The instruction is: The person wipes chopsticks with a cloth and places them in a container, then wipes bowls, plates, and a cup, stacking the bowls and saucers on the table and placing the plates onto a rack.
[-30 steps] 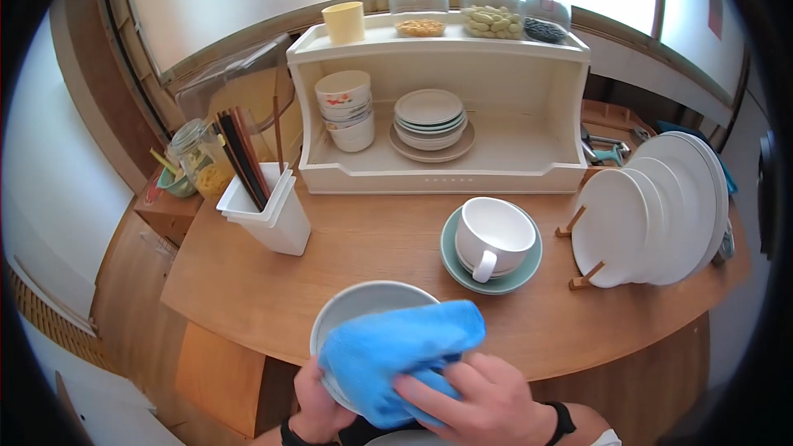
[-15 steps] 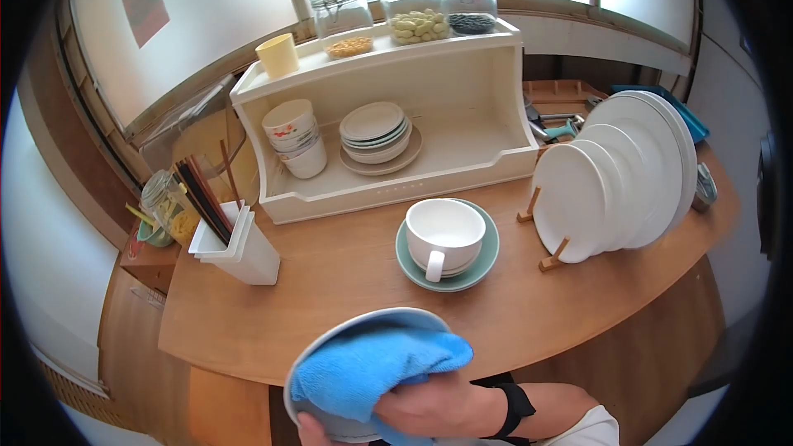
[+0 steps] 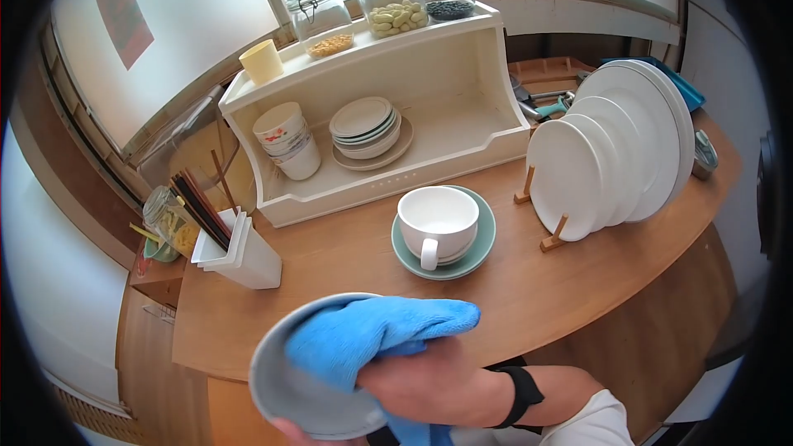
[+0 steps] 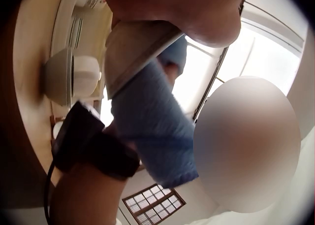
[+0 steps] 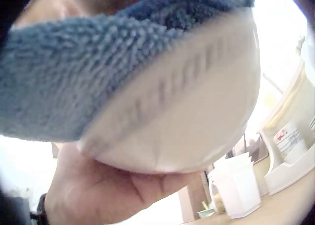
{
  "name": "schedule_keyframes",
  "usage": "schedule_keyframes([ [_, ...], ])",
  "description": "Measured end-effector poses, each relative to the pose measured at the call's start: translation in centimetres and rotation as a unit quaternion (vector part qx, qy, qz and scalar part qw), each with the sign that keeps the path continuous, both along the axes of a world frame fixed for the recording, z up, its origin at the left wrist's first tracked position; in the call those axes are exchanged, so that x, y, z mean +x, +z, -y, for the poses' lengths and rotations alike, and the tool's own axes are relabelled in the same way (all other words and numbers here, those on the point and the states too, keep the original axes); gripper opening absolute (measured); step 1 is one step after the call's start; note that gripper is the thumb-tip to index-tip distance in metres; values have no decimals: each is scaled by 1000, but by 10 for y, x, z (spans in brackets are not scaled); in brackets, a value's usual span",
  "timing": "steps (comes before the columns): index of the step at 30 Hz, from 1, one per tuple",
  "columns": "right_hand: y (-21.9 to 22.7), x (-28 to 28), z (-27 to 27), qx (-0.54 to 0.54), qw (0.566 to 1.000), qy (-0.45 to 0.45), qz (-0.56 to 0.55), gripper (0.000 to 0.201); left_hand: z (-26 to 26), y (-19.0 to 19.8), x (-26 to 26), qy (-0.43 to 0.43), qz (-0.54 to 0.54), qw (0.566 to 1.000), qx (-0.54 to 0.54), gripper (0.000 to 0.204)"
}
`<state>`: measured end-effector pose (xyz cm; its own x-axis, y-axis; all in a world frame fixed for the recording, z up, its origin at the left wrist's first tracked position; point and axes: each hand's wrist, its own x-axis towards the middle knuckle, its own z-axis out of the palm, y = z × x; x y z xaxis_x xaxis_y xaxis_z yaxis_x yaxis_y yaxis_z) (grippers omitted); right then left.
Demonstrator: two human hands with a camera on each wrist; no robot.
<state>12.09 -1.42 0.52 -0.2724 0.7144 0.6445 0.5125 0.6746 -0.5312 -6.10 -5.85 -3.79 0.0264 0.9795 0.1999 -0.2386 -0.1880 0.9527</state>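
Note:
A grey-white bowl [image 3: 277,380] is tilted at the table's front edge, held from below by my left hand [image 3: 301,434], whose fingers and thumb lie around its rim and underside. In the right wrist view the left hand [image 5: 106,193] supports the bowl [image 5: 197,116]. My right hand [image 3: 425,380] grips a blue cloth [image 3: 355,339] pressed against the bowl's inside; part of the cloth hangs below the hand. In the left wrist view the cloth [image 4: 152,116] drapes out over the bowl's rim [image 4: 140,62].
A white cup [image 3: 438,223] sits on a teal plate [image 3: 479,256] beyond the bowl. White plates [image 3: 566,182] stand in a wooden rack at right. A white chopstick holder [image 3: 252,260] is at left. Behind is a cream shelf [image 3: 446,107] with bowls, small plates and jars on top.
The view has swung, so the shelf and cup appear further left. The bowl has tipped, its inside showing more, and the right hand has moved the cloth deeper into it.

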Motion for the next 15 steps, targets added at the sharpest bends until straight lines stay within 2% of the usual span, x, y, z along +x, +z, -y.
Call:
schedule_keyframes([
  [1, -2, 5, 4, 0, 990, -29, 135, 39, -2, 1, -1, 10, 8, 1000, 6, 86],
  [2, -4, 7, 9, -3, 961, -57, 269, 38, -4, 1, -1, 18, 4, 1000, 12, 86],
  [3, -5, 2, 14, -5, 961, -57, 270, 38, -6, 0, 1, 24, 0, 1000, 20, 85],
  [5, -8, -12, 25, -118, 915, 121, 366, 37, -6, -7, -1, 25, -31, 999, 21, 85],
  [6, -9, -14, 23, -118, 915, 120, 366, 37, -6, -13, 0, 28, -62, 997, 20, 84],
  [7, -13, -16, 18, 69, 946, 26, 317, 28, -2, -18, -2, 33, -92, 995, 31, 84],
  [8, -19, -18, 13, 253, 931, -71, 253, 19, 1, -23, -3, 43, -134, 989, 48, 84],
  [9, -36, -23, 6, 52, 986, 112, -116, 19, 2, -28, -5, 53, -159, 984, 56, 84],
  [10, -15, -15, 7, 46, 998, 35, -7, 17, -1, -26, -3, 63, -180, 979, 68, 84],
  [11, -6, -8, 9, 44, 998, 2, 50, 17, 4, -21, 1, 50, -60, 996, -35, 86],
  [12, 3, -2, 10, 43, 993, -30, 108, 16, 5, -15, 5, 37, 64, 988, -134, 91],
  [13, -2, 1, 14, 33, 987, -61, 148, 15, 1, -11, 4, 43, 66, 988, -131, 91],
  [15, 0, -2, 18, 23, 978, -89, 186, 14, -5, -1, 0, 111, 106, 988, -34, 89],
])
